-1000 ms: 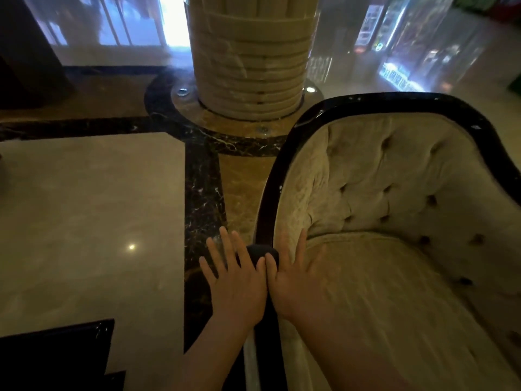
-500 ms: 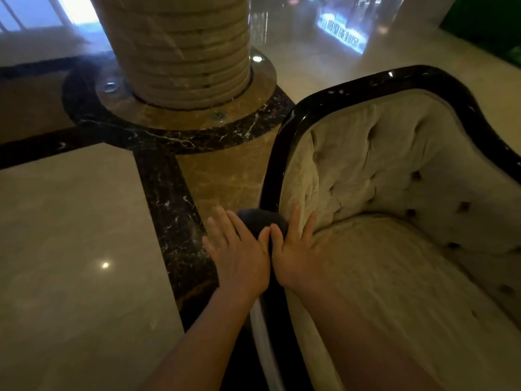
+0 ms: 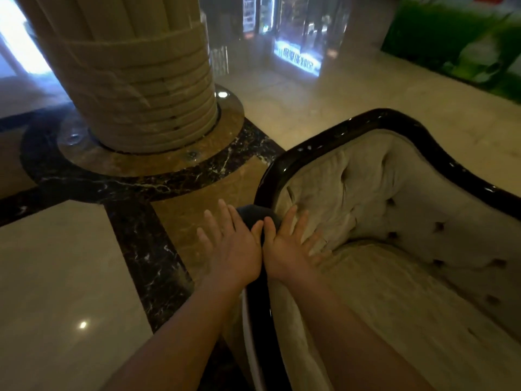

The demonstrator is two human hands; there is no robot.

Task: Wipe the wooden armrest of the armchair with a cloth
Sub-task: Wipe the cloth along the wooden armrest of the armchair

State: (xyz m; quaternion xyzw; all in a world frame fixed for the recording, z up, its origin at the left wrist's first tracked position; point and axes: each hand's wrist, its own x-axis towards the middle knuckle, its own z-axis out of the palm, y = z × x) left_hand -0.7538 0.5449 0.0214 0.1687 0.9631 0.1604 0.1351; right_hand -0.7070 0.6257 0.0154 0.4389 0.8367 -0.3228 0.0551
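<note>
I see the cloth (image 3: 258, 214) on the armrest (image 3: 260, 300), pinned under both flat, spread hands, left (image 3: 234, 246) and right (image 3: 287, 246) equally near; the rail runs lengthwise ahead, curving right into the chair back

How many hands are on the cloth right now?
2. The left hand lies flat on the floor side of the armrest, the right hand on the upholstery side, thumbs touching. The dark cloth shows beyond their fingers; the rest is hidden.
</note>
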